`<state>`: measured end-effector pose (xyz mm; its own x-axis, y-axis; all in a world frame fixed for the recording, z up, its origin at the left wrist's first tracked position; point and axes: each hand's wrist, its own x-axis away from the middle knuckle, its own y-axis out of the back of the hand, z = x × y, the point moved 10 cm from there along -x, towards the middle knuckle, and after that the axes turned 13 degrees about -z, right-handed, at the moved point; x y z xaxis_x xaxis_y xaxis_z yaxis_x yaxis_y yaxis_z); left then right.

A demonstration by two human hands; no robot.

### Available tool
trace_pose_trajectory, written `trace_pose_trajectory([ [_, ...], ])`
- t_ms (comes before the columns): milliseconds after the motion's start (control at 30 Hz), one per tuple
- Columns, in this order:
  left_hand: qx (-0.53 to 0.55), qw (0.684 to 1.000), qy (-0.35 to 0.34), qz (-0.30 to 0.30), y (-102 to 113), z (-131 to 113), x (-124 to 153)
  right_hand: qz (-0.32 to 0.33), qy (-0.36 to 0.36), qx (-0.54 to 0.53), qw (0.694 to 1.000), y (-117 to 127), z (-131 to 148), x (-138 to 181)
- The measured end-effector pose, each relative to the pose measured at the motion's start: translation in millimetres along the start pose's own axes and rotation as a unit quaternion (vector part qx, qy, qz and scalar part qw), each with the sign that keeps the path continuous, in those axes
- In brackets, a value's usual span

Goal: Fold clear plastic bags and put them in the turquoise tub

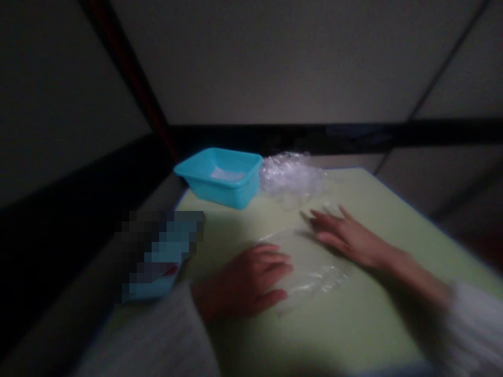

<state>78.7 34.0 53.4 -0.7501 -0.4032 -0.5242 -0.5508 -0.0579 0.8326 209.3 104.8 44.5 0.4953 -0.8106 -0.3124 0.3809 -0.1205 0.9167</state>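
Note:
A clear plastic bag (310,267) lies flat on the pale green table, wrinkled along its near side. My left hand (255,283) rests over the bag's left edge, palm down, fingers stretched out to the right. Above the bag's far right part is my right hand (340,235), its fingers spread; whether they touch the plastic I cannot tell. Neither hand grips anything that I can see. The picture is dim and somewhat blurred.
A turquoise plastic basin (236,196) with something whitish inside stands at the table's far left. Beside it sits a heap of crumpled clear plastic (291,175). A pixelated, partly blue object (173,241) lies along the left edge of the table (377,209). Walls rise behind.

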Motion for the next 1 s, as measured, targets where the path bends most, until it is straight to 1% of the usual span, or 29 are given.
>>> trace_pose_trajectory([
  [67,0.018,0.999,-0.028,-0.014,3.5,-12.6,-2.1,-0.005,0.014,-0.017,1.0,-2.5,4.6,0.1],
  [133,0.043,0.998,-0.052,-0.016,3.1,-24.4,-2.9,-0.01,0.031,-0.029,0.999,-4.9,9.2,0.6],
  [300,0.098,0.992,-0.08,-0.003,-8.7,-48.8,0.5,-0.018,0.083,-0.065,0.994,-11.1,23.3,2.6],
  [400,0.123,0.988,-0.092,0.013,-20.9,-64.2,3.3,-0.016,0.123,-0.103,0.987,-15.1,35.9,4.2],
  [533,0.166,0.978,-0.118,0.045,-33.8,-86.0,4.2,0.018,0.196,-0.166,0.966,-20.2,59.8,9.6],
  [600,0.199,0.969,-0.14,0.048,-30.7,-94.2,3.6,0.04,0.222,-0.19,0.956,-20.2,68.7,12.7],
  [633,0.204,0.968,-0.143,0.036,-25.8,-93.6,2.3,0.042,0.227,-0.196,0.953,-18.4,70.3,13.1],
  [700,0.175,0.977,-0.118,-0.006,-13.8,-77.7,-2.2,0.023,0.216,-0.191,0.957,-11.1,65.8,10.6],
  [733,0.135,0.987,-0.074,-0.032,-7.9,-59.6,-5.1,0.003,0.199,-0.18,0.963,-6.1,59.5,8.0],
  [800,0.052,0.998,0.009,-0.038,-4.3,-20.5,-5.2,-0.039,0.154,-0.145,0.977,4.2,42.3,2.5],
  [833,0.019,0.999,0.04,-0.032,-4.4,-2.5,-3.6,-0.055,0.131,-0.127,0.982,8.6,33.4,0.4],
  [900,-0.027,0.996,0.09,0.012,-12.0,27.6,1.9,-0.074,0.098,-0.096,0.988,15.4,18.8,-2.6],
  [967,-0.043,0.993,0.098,0.056,-21.3,41.2,6.3,-0.084,0.078,-0.074,0.991,19.9,9.5,-4.5],
  [1000,-0.047,0.992,0.098,0.071,-24.8,44.1,7.8,-0.088,0.069,-0.067,0.991,21.5,6.5,-5.4],
])
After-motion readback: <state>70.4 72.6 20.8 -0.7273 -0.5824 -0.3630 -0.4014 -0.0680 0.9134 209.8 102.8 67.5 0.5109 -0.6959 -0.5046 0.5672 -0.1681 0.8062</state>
